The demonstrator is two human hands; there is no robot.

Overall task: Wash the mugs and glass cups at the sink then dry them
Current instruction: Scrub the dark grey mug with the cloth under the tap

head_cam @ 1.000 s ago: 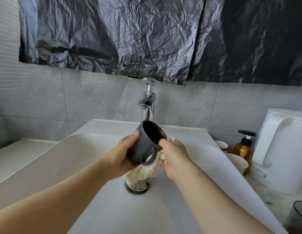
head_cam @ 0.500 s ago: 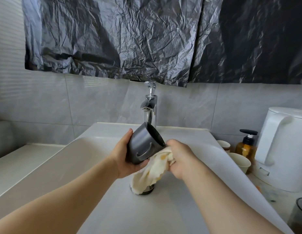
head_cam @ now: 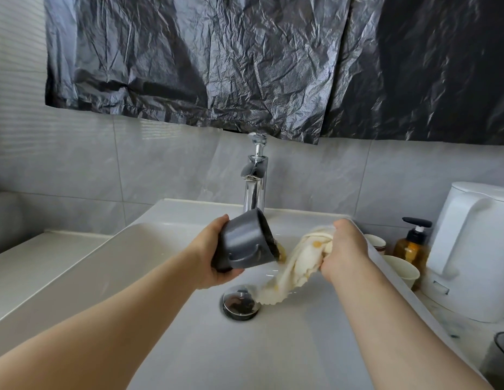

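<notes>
Dark grey mug: held clear of the sink, above the basin, in front of the tap and up-left of the drain. It lies tipped on its side, mouth turned right, handle facing the camera.

Left hand: wrapped round the mug's base end, thumb on top, fingers curled beneath.

Right hand: fingers closed round a bunched cream cloth with yellow marks. It is held just right of the mug. The cloth's loose end hangs toward the drain, and one fold reaches the mug's rim. Whether it goes inside the mouth cannot be told.

Bench, right of the sink: two pale cups near the sink's right edge, one behind the other. An amber pump bottle stands just beside them. A white kettle stands further right.

Wall: grey tile, with crumpled black plastic sheeting hanging above the tap.
</notes>
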